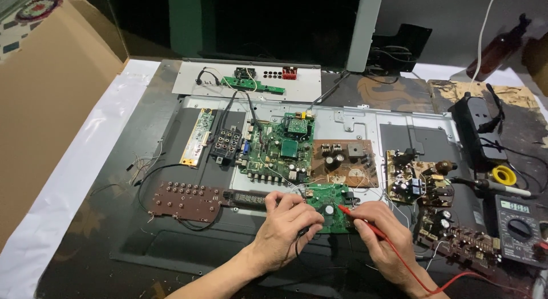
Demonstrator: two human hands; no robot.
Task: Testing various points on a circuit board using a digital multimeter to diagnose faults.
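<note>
Right hand [383, 233] is pinching a red probe [357, 219] like a pen, its tip touching the small green circuit board [328, 206] lying on the opened television back panel [411, 133]. Left hand [285, 222] is curling closed around a black probe [302, 230] at the board's near-left edge. Judging by this, a measurement is underway; next comes steadying both tips and glancing at the multimeter [518, 227] on the right.
</note>
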